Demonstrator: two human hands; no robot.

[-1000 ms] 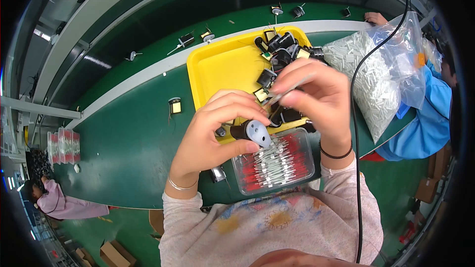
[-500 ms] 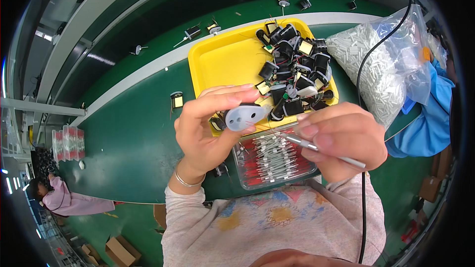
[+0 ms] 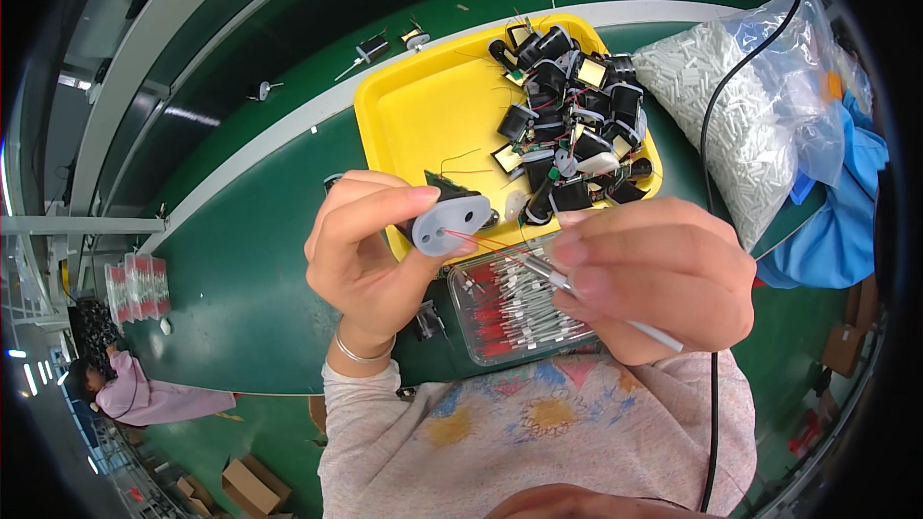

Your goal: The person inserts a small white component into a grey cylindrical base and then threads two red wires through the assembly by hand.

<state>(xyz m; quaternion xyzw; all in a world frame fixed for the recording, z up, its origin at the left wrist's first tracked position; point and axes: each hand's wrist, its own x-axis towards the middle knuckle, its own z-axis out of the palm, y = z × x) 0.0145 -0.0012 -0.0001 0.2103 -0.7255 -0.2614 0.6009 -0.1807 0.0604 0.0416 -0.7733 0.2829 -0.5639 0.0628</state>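
Note:
My left hand (image 3: 361, 245) is closed around a small black housing with a pale grey oval end plate (image 3: 454, 223) that has several holes. A green strip sticks up behind the plate. Thin red wires (image 3: 486, 243) run from a hole in the plate to the tip of a slim grey-and-silver rod (image 3: 546, 272). My right hand (image 3: 663, 274) pinches that rod between thumb and fingers; its kind is unclear. Both hands hover before a yellow tray (image 3: 380, 125) of black housings (image 3: 548, 86) and above a clear box (image 3: 500, 359) of red-and-white leads (image 3: 524, 308).
A clear bag of white tubes (image 3: 716, 96) leans right of the tray. A black cable (image 3: 710, 163) hangs down at the right. More housings (image 3: 371, 48) lie beyond the pale rail. Bundled red-and-white leads (image 3: 137, 288) and a person in pink (image 3: 159, 392) are at the left.
My left hand has moved slightly left with the housing, its plate turning. The rod has shifted left, and red wires now show stretched between its tip and the plate.

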